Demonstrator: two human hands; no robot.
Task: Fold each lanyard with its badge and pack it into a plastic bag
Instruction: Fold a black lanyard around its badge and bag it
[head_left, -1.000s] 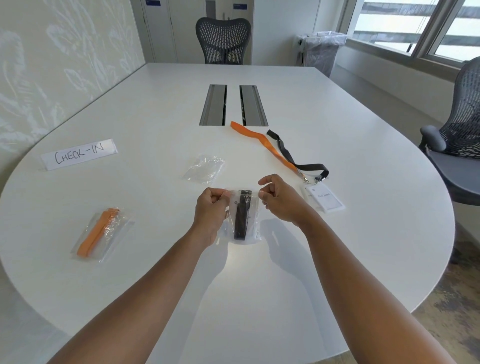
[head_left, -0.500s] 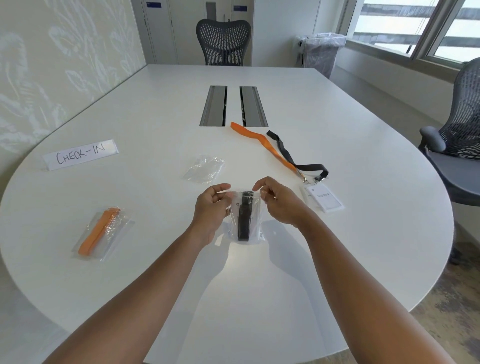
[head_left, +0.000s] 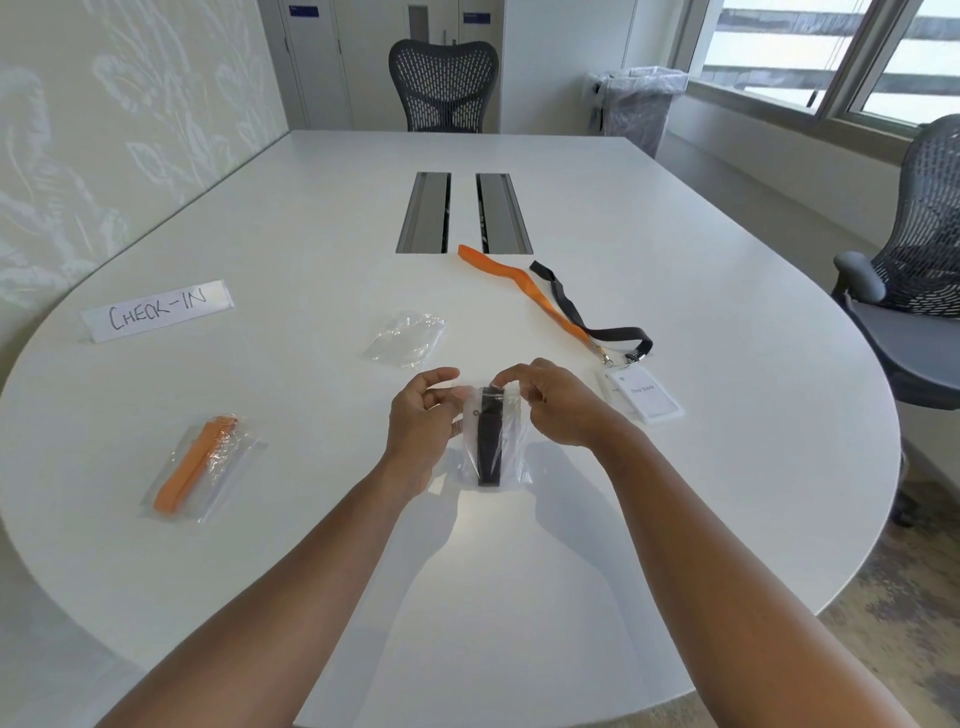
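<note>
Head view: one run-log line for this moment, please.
step: closing bag | left hand: pinches bag top | right hand: pinches bag top | bag with black lanyard: on table | unpacked lanyards remain

Both bare forearms are stretched forward, converging. The left hand (head_left: 418, 415) and right hand (head_left: 553, 402) are held close together with fingers curled, each pinching the top edge of a clear plastic bag (head_left: 493, 441).

Bare table (head_left: 519, 571) near the edge; empty bag (head_left: 407, 339) blocks ahead-left, loose lanyards (head_left: 566, 306) and badges (head_left: 644, 397) right, packed orange bag (head_left: 200, 462) far left.
</note>
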